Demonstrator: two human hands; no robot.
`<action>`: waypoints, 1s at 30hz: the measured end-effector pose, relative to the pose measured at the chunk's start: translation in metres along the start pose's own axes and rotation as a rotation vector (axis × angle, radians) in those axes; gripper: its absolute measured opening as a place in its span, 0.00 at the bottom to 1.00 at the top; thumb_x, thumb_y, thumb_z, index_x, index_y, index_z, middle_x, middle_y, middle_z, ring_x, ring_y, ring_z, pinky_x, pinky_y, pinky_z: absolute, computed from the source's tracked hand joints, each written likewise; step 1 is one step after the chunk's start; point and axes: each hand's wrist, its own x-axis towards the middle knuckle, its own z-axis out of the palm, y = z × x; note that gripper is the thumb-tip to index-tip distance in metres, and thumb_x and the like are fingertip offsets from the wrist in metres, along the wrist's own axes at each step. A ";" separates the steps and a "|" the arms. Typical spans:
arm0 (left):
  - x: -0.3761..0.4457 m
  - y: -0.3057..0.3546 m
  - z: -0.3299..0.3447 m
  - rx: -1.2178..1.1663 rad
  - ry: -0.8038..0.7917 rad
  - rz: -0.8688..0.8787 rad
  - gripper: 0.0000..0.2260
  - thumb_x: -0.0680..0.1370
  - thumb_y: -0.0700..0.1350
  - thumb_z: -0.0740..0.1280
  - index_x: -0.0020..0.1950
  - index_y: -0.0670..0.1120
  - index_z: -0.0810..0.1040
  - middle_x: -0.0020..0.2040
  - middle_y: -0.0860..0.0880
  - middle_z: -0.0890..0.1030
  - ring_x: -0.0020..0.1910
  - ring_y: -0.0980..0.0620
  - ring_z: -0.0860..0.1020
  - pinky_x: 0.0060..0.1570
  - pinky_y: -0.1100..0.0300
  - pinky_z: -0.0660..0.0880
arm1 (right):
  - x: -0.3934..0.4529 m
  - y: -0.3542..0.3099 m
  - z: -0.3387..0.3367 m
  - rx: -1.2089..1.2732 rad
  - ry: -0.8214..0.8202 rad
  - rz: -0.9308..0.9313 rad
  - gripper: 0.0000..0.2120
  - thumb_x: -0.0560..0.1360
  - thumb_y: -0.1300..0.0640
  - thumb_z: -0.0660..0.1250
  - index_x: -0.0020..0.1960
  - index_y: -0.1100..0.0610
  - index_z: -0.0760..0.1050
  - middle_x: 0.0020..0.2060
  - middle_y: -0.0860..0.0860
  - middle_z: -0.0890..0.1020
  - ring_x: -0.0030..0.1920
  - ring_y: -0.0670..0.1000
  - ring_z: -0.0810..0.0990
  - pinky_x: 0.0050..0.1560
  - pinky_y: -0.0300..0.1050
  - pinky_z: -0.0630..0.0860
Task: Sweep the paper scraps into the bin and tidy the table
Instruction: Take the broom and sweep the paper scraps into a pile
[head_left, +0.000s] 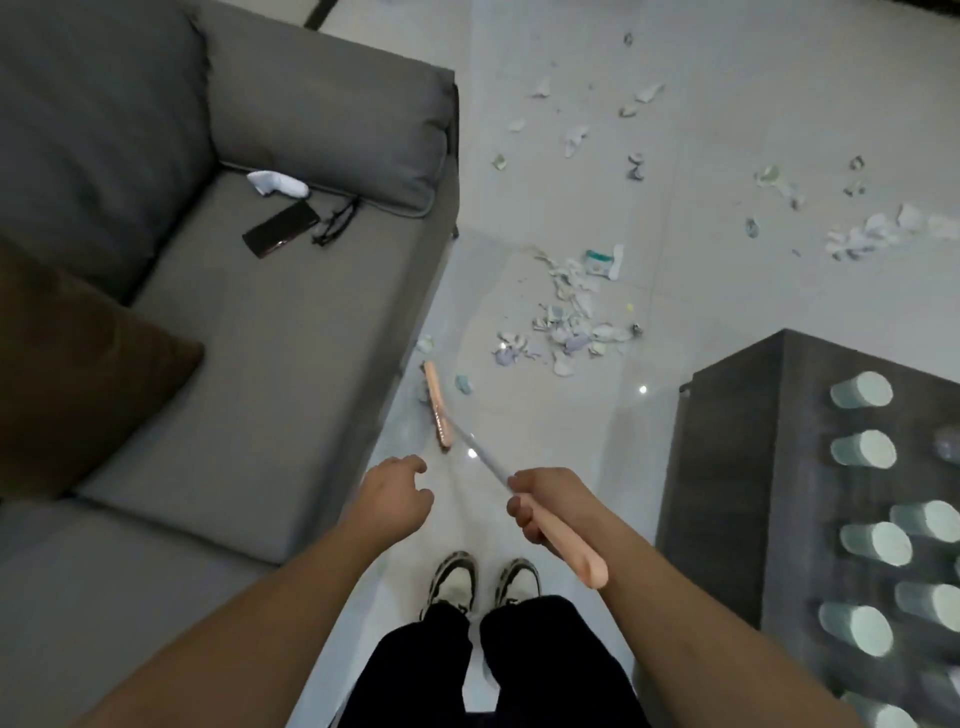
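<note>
Right hand (540, 512) gripping broom (439, 413), scraps' (569, 322) print unreadable

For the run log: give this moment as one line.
right hand: holds broom handle | left hand: free, holds nothing | broom head: on floor beside sofa | paper scraps: scattered on floor | bin: not visible

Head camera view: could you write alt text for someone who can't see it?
A standing person's right hand grips a pink-handled broom whose head rests on a pale tiled floor beside a grey sofa, near scattered paper scraps. The left hand hangs loosely curled, holding nothing.
</note>
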 end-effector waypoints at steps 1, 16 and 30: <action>0.005 0.001 -0.009 -0.004 0.021 -0.005 0.20 0.75 0.46 0.64 0.67 0.49 0.73 0.64 0.46 0.74 0.60 0.47 0.74 0.53 0.59 0.71 | 0.005 -0.005 0.006 0.008 -0.044 0.046 0.06 0.79 0.61 0.61 0.54 0.63 0.70 0.29 0.54 0.72 0.22 0.47 0.67 0.19 0.36 0.62; 0.139 0.069 -0.064 0.069 0.002 -0.186 0.21 0.74 0.48 0.65 0.67 0.49 0.73 0.63 0.46 0.75 0.53 0.50 0.76 0.48 0.62 0.68 | 0.139 -0.191 -0.019 -0.139 -0.022 -0.003 0.05 0.77 0.65 0.65 0.42 0.63 0.72 0.28 0.58 0.74 0.22 0.50 0.71 0.21 0.37 0.67; 0.247 0.209 -0.110 0.157 0.052 0.004 0.21 0.74 0.46 0.65 0.67 0.50 0.73 0.64 0.48 0.74 0.45 0.56 0.70 0.46 0.62 0.66 | 0.125 -0.303 -0.114 -0.060 0.162 -0.188 0.14 0.73 0.71 0.57 0.33 0.57 0.62 0.31 0.56 0.68 0.19 0.51 0.70 0.24 0.38 0.67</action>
